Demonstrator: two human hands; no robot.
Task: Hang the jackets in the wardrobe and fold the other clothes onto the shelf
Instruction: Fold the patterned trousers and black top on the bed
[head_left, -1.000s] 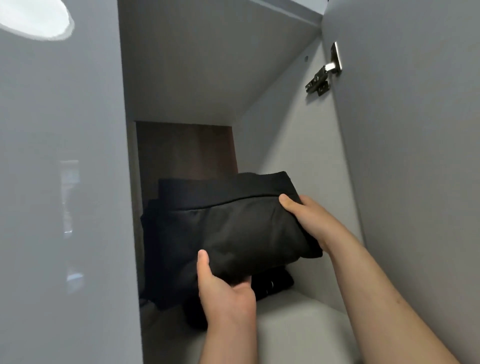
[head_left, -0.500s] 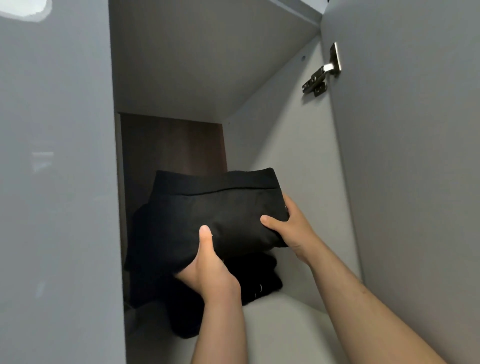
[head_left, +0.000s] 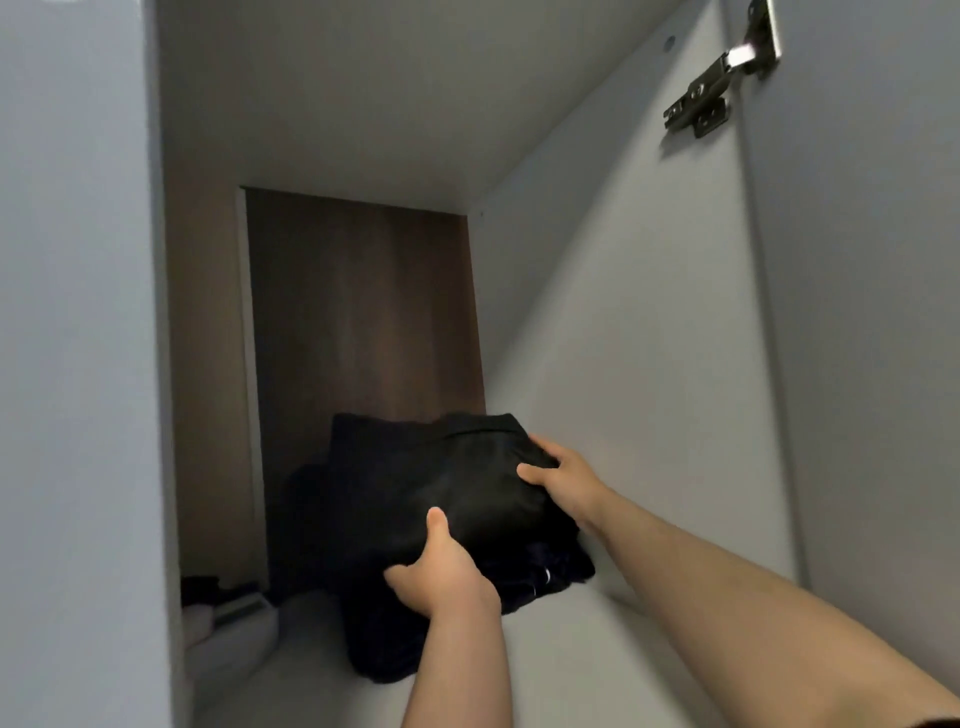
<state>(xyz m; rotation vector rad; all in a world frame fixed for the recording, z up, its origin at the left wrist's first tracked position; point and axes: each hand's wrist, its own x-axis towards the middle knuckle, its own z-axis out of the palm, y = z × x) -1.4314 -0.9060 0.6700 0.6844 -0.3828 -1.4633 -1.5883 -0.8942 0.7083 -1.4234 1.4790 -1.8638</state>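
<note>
- left hand (head_left: 441, 577) grips front edge of the folded black garment (head_left: 415, 483), thumb on top, fingers curled under
- right hand (head_left: 563, 478) grips its right edge, thumb on top
- garment sits on a pile of dark clothes (head_left: 550, 571), deep on the wardrobe shelf (head_left: 571, 670)
- pile is against the right side wall (head_left: 623, 338)
- brown back panel (head_left: 363, 301) behind
- metal hinge (head_left: 719, 85) top right, on the open door (head_left: 872, 312)
- lower left, blurry items (head_left: 223, 608), can't tell what
</note>
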